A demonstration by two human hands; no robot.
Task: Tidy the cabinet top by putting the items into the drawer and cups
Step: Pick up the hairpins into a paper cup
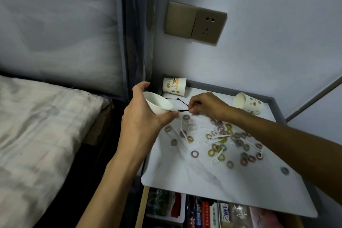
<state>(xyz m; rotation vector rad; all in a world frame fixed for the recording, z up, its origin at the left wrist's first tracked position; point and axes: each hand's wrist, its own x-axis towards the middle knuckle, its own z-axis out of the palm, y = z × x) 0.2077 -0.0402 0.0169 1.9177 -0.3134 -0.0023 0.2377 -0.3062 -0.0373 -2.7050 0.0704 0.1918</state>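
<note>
My left hand (142,116) grips a white paper cup (159,102), tilted with its mouth toward the right, above the cabinet top's left edge. My right hand (205,105) pinches a black hairpin (183,110) just beside the cup's rim. More black hairpins (174,99) lie behind it on the white cabinet top (194,177). Several coloured hair rings (222,146) and white floss picks (216,137) are scattered across the top. A patterned cup (174,86) stands upside down at the back left. Another patterned cup (248,105) lies on its side at the back right.
The drawer (207,211) below the top's front edge is open and holds packets and boxes. A bed (37,135) lies to the left. The wall with a socket plate (196,22) rises directly behind the cabinet.
</note>
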